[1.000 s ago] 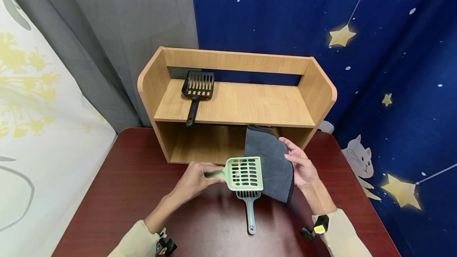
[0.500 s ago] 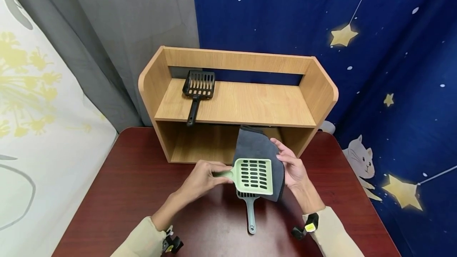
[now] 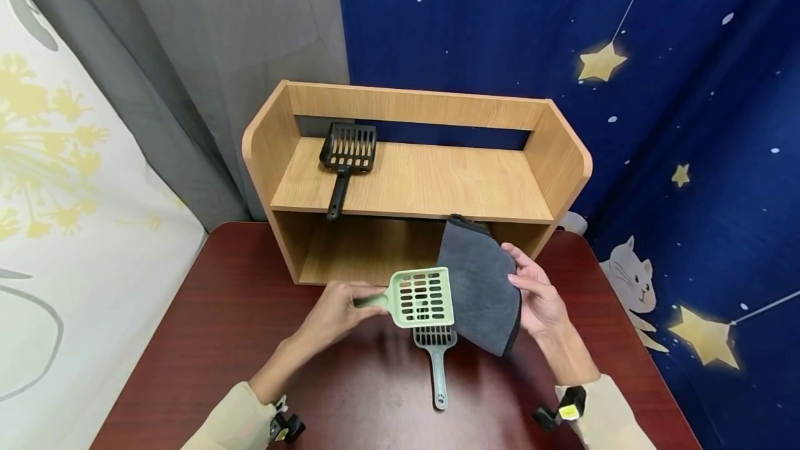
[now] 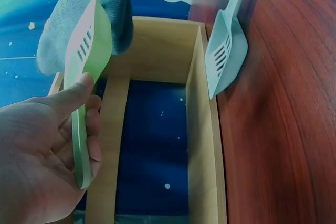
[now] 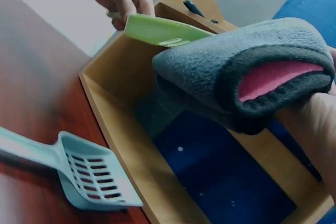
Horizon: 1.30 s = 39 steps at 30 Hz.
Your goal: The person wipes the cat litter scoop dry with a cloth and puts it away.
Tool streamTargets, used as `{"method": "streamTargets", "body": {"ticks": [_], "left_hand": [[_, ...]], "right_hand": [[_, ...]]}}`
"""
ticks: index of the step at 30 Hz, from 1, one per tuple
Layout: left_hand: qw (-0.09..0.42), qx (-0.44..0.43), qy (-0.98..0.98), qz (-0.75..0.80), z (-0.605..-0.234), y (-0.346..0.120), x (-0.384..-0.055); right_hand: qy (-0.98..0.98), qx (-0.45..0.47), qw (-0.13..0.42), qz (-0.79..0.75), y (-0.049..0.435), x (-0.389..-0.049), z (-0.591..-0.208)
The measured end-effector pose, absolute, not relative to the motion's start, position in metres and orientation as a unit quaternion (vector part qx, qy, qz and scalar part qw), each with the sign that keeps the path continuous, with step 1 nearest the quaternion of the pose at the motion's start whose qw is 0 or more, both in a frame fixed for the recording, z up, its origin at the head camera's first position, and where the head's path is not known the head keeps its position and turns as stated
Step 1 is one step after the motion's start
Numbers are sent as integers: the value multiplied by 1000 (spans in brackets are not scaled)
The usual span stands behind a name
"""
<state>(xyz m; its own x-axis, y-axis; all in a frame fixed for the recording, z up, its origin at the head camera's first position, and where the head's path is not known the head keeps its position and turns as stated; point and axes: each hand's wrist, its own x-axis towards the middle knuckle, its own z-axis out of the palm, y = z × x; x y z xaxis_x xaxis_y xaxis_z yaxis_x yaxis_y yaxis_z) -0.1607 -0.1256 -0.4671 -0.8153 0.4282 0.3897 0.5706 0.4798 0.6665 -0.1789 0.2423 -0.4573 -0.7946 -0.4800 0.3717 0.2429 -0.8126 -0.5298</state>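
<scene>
A light green slotted litter scoop (image 3: 422, 297) is held by its handle in my left hand (image 3: 337, 311), thumb and fingers round it. My right hand (image 3: 542, 297) grips a folded dark grey cloth (image 3: 481, 290) by its right side; a pink inner layer shows in the right wrist view. The scoop's head is at the cloth's left edge, and whether they touch I cannot tell. Below them on the table lies a grey-blue litter scoop (image 3: 439, 367), its head partly covered by the green one in the head view. It shows fully in the right wrist view.
A two-level wooden shelf (image 3: 412, 182) stands at the back of the dark red table (image 3: 250, 325). On its upper level, at the left, lies a black slotted scoop (image 3: 347, 158) with its handle over the front edge. Curtains (image 3: 462, 26) hang behind.
The green scoop moved right over the cloth, then back left and slightly up. The cloth moved left to meet it, then right again. The grey-blue and black scoops have stayed put.
</scene>
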Motion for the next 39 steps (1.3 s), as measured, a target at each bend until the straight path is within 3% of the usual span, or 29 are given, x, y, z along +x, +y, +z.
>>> {"method": "streamTargets", "body": {"ticks": [4,11,25,32,39], "left_hand": [[91,-278,-873,-391,-465,-129,-161],[89,-244,-887,-381,-460,-132,-162],[85,-214,-890,-393,-455,-109,-164],[68,-182,-891,-410,-455,-89,-163],[69,-177,-890,-415,-454,-86,-160]], "right_hand": [[309,-252,160,-903,245,-172,-451],[498,-226,28,-837,236,-158,-444],[673,-236,-148,-685,178,-136,-466],[663,-267,-195,-672,142,-126,-478],[680,-266,-245,-637,144,-125,-482]]}}
